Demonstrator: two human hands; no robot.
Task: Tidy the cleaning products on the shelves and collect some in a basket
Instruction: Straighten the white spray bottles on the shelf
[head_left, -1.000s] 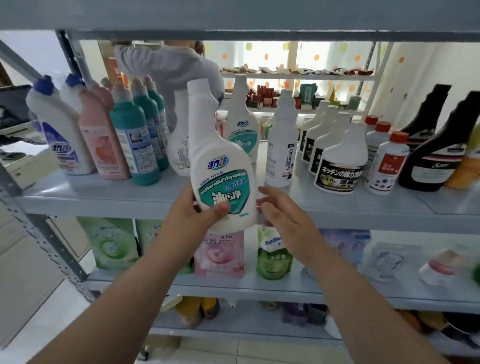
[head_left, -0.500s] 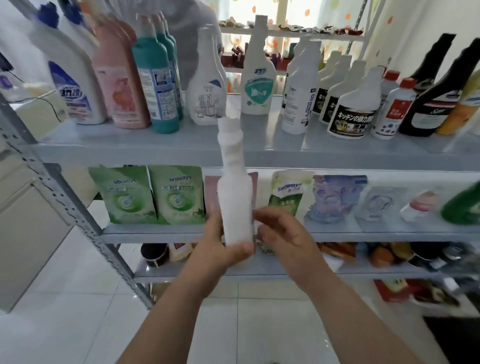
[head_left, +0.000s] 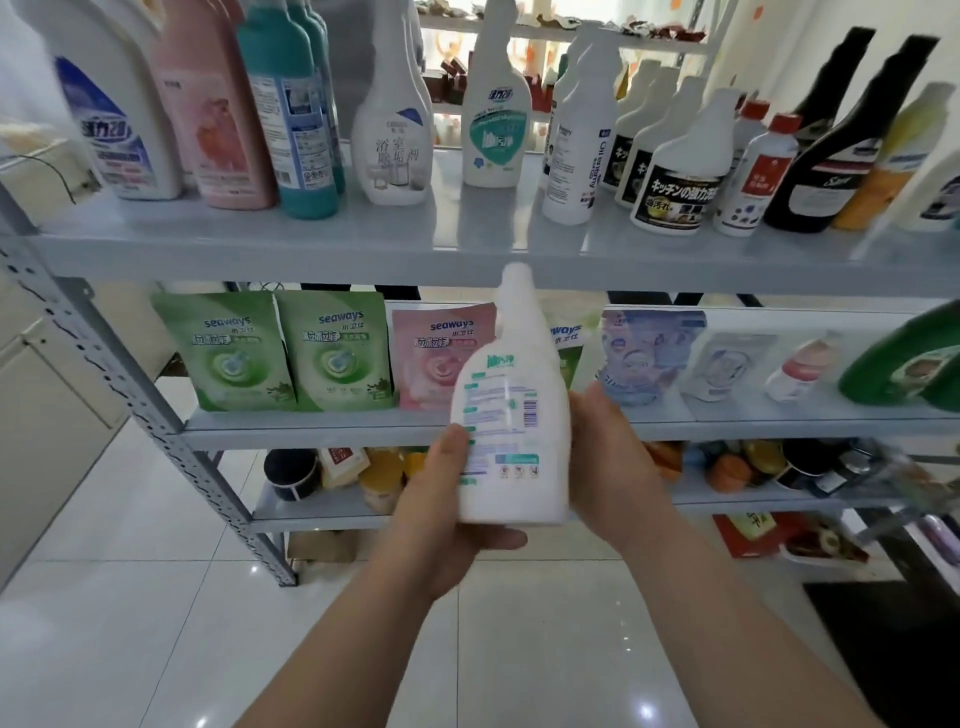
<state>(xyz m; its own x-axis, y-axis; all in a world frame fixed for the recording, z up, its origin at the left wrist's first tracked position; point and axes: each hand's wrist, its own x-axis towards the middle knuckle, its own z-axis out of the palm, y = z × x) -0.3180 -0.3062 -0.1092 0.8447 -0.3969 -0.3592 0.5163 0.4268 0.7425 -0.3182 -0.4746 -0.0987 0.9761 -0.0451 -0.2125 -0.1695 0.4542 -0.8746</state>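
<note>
On the far left of the top shelf (head_left: 363, 249), tall jugs and teal bottles (head_left: 291, 119) are standing upright in close rows, so that end is looking sorted. Below them, green refill pouches (head_left: 239, 353) and a pink pouch (head_left: 441, 358) are standing side by side on the middle shelf (head_left: 311, 428). No basket is showing anywhere, so I judge the collecting part is not yet started or is going on out of sight.

In the middle, the person is holding a white bottle (head_left: 511, 415) in the air in front of the middle shelf, below the top shelf's front edge and touching neither. It is upright, with its barcode side facing them. A matching bottle (head_left: 496, 124) is standing on the top shelf above, with bare shelf in front of it.

The left hand (head_left: 447, 525) is cupping the bottle's base, thumb lying on the label. The right hand (head_left: 613, 462) is gripping the bottle's right side, its fingers hidden behind it.

Farther right, white spray bottles and black bottles (head_left: 831, 145) are standing grouped; lower down, a green bottle (head_left: 909, 364) is looking tilted, though blurred.
</note>
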